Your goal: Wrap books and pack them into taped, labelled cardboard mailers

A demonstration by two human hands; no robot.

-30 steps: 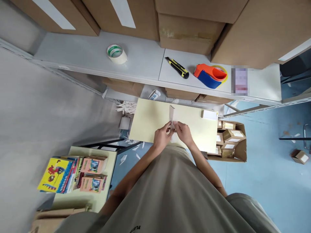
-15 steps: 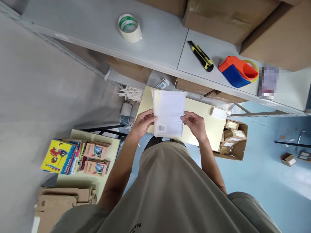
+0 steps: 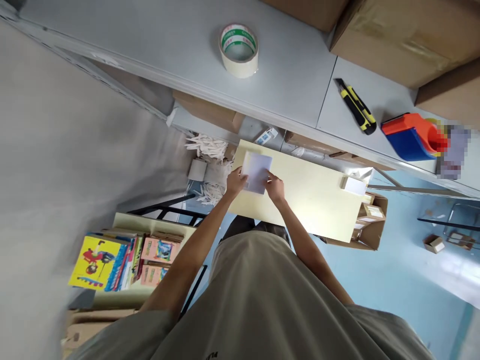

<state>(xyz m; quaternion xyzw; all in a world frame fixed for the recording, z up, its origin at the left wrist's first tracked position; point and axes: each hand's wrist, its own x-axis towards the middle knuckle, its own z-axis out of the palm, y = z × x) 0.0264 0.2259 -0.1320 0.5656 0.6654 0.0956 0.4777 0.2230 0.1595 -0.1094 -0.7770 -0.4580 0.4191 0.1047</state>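
Note:
A thin white booklet [image 3: 258,170], with a pale back cover, is held over the left part of the cream table [image 3: 311,200]. My left hand [image 3: 235,182] grips its left edge between thumb and fingers. On the opposite edge my right hand [image 3: 275,188] is closed, thumb on top of the cover. Whether the booklet touches the tabletop I cannot tell.
A grey shelf [image 3: 168,45] crosses above the table, bearing a tape roll [image 3: 243,67], a utility knife [image 3: 356,107] and a tape dispenser [image 3: 410,137]. A white box [image 3: 353,185] lies at the table's right end. Books [image 3: 93,262] are stacked lower left.
Both hands have lowered the booklet away from me, toward the table, and it looks smaller. My right hand has come closer to my left. The view has shifted slightly.

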